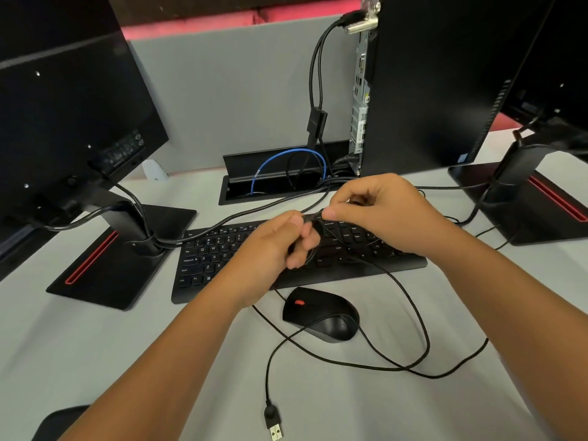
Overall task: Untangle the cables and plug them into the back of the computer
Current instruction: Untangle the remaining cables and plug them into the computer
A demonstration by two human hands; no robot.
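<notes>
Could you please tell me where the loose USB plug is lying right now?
In the head view, the USB plug lies on the table at the bottom edge, below the mouse and between the forearms, unplugged.

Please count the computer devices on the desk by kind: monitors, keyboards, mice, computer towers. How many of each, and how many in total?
Monitors: 2, left and right
Keyboards: 1
Mice: 1
Computer towers: 1
Total: 5
</notes>
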